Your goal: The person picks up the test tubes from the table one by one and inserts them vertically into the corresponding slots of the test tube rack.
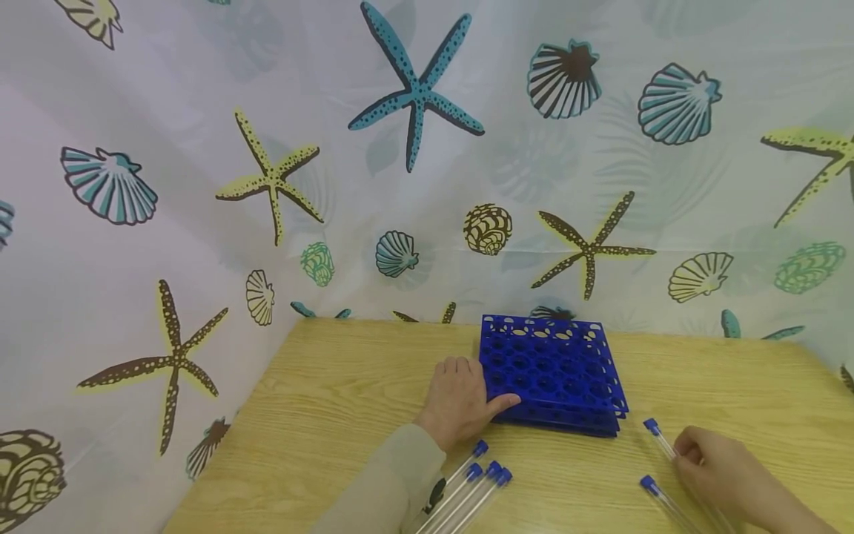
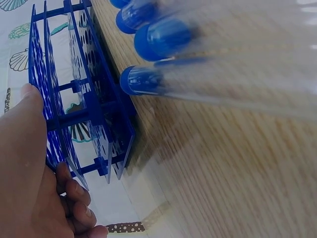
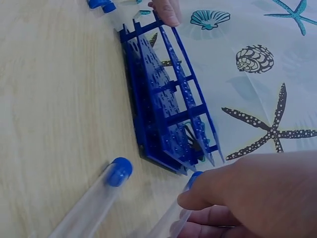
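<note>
A blue test tube rack (image 1: 550,374) with rows of round holes stands on the table near the wall. My left hand (image 1: 457,400) grips its left end, thumb over the top front edge and fingers curled at the side in the left wrist view. At the right, my right hand (image 1: 720,471) pinches a clear test tube (image 3: 166,220) with a blue cap, just below the cap. That tube slants over the table, its cap close to the rack's front right corner. Another capped tube (image 1: 660,498) lies beside it, nearer to me.
Several blue-capped tubes (image 1: 467,493) lie side by side next to my left forearm, in front of the rack. The wooden table (image 1: 347,386) ends at a hanging cloth (image 1: 414,200) printed with shells and starfish, which also runs along the left side.
</note>
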Motion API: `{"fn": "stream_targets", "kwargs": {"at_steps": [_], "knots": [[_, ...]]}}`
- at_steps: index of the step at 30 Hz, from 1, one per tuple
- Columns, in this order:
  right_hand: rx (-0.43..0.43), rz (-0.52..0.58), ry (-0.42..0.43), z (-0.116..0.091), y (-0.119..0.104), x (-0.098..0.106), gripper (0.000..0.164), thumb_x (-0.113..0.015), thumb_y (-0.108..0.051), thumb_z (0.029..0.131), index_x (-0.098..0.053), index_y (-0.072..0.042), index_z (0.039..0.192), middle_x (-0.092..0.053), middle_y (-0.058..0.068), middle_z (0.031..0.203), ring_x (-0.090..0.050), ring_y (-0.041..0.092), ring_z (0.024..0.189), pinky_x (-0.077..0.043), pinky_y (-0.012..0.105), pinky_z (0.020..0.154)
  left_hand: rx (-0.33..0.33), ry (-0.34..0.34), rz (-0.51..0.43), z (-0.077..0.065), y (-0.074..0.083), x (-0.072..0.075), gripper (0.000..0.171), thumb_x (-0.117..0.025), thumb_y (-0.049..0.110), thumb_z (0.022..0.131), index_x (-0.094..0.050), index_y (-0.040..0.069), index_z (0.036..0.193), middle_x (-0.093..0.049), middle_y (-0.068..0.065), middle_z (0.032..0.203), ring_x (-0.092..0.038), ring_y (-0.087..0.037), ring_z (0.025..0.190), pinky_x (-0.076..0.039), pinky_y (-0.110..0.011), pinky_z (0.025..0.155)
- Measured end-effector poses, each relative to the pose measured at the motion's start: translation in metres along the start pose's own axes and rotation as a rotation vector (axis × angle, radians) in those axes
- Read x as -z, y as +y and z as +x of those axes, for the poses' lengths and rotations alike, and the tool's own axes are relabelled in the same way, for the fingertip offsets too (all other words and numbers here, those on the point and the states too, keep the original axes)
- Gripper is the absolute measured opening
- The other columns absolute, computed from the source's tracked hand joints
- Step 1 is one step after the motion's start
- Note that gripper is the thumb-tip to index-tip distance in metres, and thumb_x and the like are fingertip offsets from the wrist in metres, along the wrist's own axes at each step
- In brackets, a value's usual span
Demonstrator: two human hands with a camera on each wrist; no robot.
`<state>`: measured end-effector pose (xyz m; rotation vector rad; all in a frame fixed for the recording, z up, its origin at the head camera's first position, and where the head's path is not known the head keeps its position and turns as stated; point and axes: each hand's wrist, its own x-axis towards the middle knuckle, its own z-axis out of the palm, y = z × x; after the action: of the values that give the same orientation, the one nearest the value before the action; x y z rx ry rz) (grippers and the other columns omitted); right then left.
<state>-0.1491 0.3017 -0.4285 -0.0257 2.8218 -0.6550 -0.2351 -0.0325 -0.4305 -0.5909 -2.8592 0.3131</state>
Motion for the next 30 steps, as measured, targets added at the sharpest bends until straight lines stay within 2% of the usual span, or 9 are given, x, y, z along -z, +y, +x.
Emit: {"fn": "stream_targets", "kwargs": {"at_steps": [5, 9, 14, 19, 22, 26, 30], "knots": [[0.050, -0.019, 0.084, -0.003, -0.004, 0.012, 0.019, -0.053, -0.016, 0.087, -0.056, 0.002, 0.094, -0.058, 0.002, 0.076, -0.051, 0.010, 0.064, -0.043, 0.023, 0.052, 0.000, -0.011, -0.003, 0.000, 0.000, 0.001, 0.085, -0.001, 0.077, 0.075, -0.050, 0.010, 0.089, -0.048, -0.002, 0.076, -0.043, -0.017, 0.070, -0.038, -0.029, 0.067], [0.104, -0.042, 0.185, -0.006, -0.010, 0.023, 0.021, -0.052, -0.018, 0.089, -0.056, 0.002, 0.093, -0.059, 0.002, 0.076, -0.050, 0.007, 0.061, -0.042, 0.021, 0.050, 0.000, -0.010, -0.004, 0.000, 0.000, 0.000, 0.085, 0.000, 0.077, 0.075, -0.050, 0.010, 0.088, -0.048, -0.002, 0.075, -0.043, -0.017, 0.070, -0.038, -0.029, 0.067], [0.142, -0.039, 0.296, -0.006, -0.020, 0.033, 0.025, -0.050, -0.023, 0.091, -0.056, 0.002, 0.096, -0.060, 0.003, 0.078, -0.054, 0.011, 0.066, -0.042, 0.022, 0.052, -0.001, -0.005, -0.003, 0.000, 0.000, 0.000, 0.085, -0.001, 0.077, 0.076, -0.050, 0.010, 0.088, -0.048, -0.002, 0.075, -0.044, -0.017, 0.071, -0.039, -0.029, 0.067], [0.168, 0.001, 0.363, -0.006, -0.034, 0.038, 0.033, -0.047, -0.031, 0.093, -0.054, -0.001, 0.103, -0.061, 0.006, 0.085, -0.056, 0.014, 0.073, -0.043, 0.022, 0.053, -0.002, -0.006, -0.003, 0.000, 0.001, -0.001, 0.085, 0.000, 0.077, 0.075, -0.050, 0.009, 0.089, -0.048, -0.002, 0.076, -0.045, -0.017, 0.071, -0.040, -0.030, 0.068], [0.219, 0.044, 0.431, -0.006, -0.042, 0.040, 0.032, -0.046, -0.031, 0.093, -0.053, -0.002, 0.105, -0.062, 0.007, 0.089, -0.055, 0.004, 0.076, -0.045, 0.021, 0.055, -0.002, -0.004, -0.004, 0.001, 0.001, -0.002, 0.087, 0.001, 0.077, 0.075, -0.051, 0.009, 0.089, -0.048, -0.002, 0.076, -0.045, -0.018, 0.071, -0.040, -0.030, 0.068], [0.299, 0.095, 0.537, -0.007, -0.054, 0.043, 0.025, -0.048, -0.026, 0.093, -0.052, -0.005, 0.106, -0.060, 0.007, 0.094, -0.045, -0.015, 0.078, -0.047, 0.014, 0.058, -0.003, -0.004, -0.006, 0.002, 0.001, -0.004, 0.088, 0.003, 0.078, 0.074, -0.051, 0.009, 0.090, -0.049, -0.003, 0.077, -0.045, -0.018, 0.072, -0.040, -0.030, 0.069], [0.339, 0.151, 0.599, -0.007, -0.067, 0.047, 0.023, -0.048, -0.022, 0.093, -0.051, -0.007, 0.110, -0.057, 0.005, 0.100, -0.043, -0.016, 0.083, -0.043, 0.006, 0.062, 0.004, -0.010, -0.002, 0.001, 0.001, -0.004, 0.091, 0.002, 0.078, 0.074, -0.052, 0.008, 0.094, -0.051, -0.004, 0.081, -0.048, -0.019, 0.077, -0.041, -0.031, 0.073]]}}
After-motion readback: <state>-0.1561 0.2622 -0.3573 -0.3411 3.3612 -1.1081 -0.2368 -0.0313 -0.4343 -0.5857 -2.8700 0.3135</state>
